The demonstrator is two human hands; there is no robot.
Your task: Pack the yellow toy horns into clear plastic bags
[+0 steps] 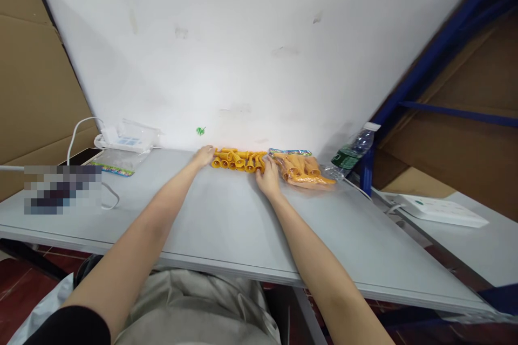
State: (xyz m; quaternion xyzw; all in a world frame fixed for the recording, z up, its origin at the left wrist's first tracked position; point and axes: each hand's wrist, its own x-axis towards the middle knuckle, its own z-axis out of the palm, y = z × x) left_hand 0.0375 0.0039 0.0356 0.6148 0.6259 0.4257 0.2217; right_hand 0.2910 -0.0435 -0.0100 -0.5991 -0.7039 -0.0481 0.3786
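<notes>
Yellow plastic horns (238, 161) are lined up between left hand (203, 156) and right hand (267, 177), grip hard to tell; the clear plastic bag (301, 171), right, has more.

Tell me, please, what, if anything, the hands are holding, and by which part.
The left hand and right hand are at opposite ends of the grouped yellow horn-shaped pieces; whether either actually grips a piece cannot be told.
</notes>
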